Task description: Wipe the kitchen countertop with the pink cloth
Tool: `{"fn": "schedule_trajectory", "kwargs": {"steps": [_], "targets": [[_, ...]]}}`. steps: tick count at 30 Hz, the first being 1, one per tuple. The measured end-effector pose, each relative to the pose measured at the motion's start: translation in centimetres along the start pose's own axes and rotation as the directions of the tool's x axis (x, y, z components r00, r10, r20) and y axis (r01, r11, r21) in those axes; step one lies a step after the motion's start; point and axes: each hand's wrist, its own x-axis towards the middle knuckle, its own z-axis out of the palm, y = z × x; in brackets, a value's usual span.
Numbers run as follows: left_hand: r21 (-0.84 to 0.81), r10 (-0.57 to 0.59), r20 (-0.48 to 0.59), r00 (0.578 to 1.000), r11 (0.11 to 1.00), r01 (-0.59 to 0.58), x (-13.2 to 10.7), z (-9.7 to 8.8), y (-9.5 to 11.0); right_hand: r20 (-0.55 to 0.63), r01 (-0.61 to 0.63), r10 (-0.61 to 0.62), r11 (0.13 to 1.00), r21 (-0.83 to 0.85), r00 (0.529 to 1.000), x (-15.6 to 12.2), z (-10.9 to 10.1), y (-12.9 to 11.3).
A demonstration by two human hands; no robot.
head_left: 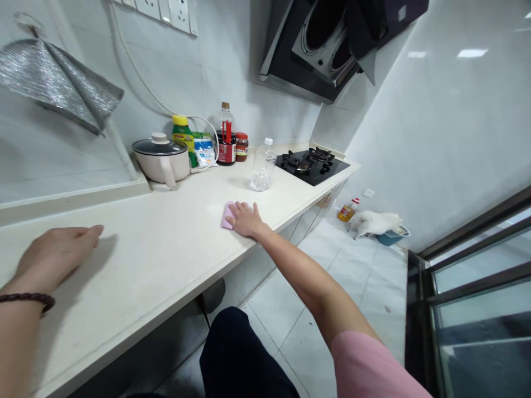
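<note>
Flat on the pale countertop (166,237), a small folded pink cloth (227,214) lies under my right hand (245,220), which presses on it with the fingers over its top. Just beyond that hand stands a clear plastic bottle (263,168) with a white cap, some clear liquid in its base. My left hand (58,254), wearing a dark braided band at the wrist, hovers over the counter's near left part. Its fingers are curled together, and nothing shows in them.
Along the wall stand a lidded pot (161,160), a yellow-capped bottle (182,135), a dark sauce bottle (226,146) and a red-lidded jar (241,147). A black gas hob (313,166) sits beyond, under a range hood (311,50). A white cat (373,222) and an oil bottle (347,211) are on the floor.
</note>
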Motion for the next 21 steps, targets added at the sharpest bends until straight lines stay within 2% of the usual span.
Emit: {"fn": "schedule_trajectory", "kwargs": {"steps": [3,8,10,12,14,16,18,20,21], "targets": [[-0.020,-0.032,0.116,0.993,0.999,0.034,-0.5,-0.3,0.7,0.000,0.190,-0.190,0.981,0.032,0.982,0.9,1.8,-6.2],[-0.017,0.003,0.114,0.993,1.000,-0.001,-1.8,-1.4,1.2,0.005,0.456,-0.459,0.884,0.104,0.889,2.1,4.8,-17.0],[0.001,0.010,0.107,0.994,1.000,-0.010,-2.0,-1.6,0.9,0.005,0.500,-0.504,0.858,0.119,0.864,2.7,5.7,-20.1],[0.014,0.030,0.110,0.993,0.999,-0.032,-2.1,-1.6,0.4,0.010,0.519,-0.525,0.845,0.131,0.851,3.3,6.1,-21.9],[0.014,0.030,0.115,0.993,0.999,-0.032,-2.1,-1.5,0.0,0.029,0.529,-0.538,0.836,0.143,0.843,4.0,6.0,-21.9],[0.007,-0.002,0.106,0.994,1.000,0.001,-2.0,-1.3,-0.2,0.049,0.511,-0.521,0.848,0.142,0.852,4.8,5.1,-20.0],[-0.009,-0.028,0.091,0.995,1.000,0.029,-1.9,-1.0,-0.3,0.055,0.421,-0.429,0.899,0.117,0.902,5.3,3.6,-16.4],[-0.026,-0.034,0.082,0.996,0.999,0.036,-1.8,-0.9,-0.3,0.044,0.238,-0.241,0.969,0.074,0.970,5.4,1.8,-11.3],[-0.036,-0.024,0.081,0.996,0.999,0.027,-1.7,-0.9,-0.3,0.030,0.170,-0.172,0.984,0.056,0.985,5.3,0.9,-8.4]]}}
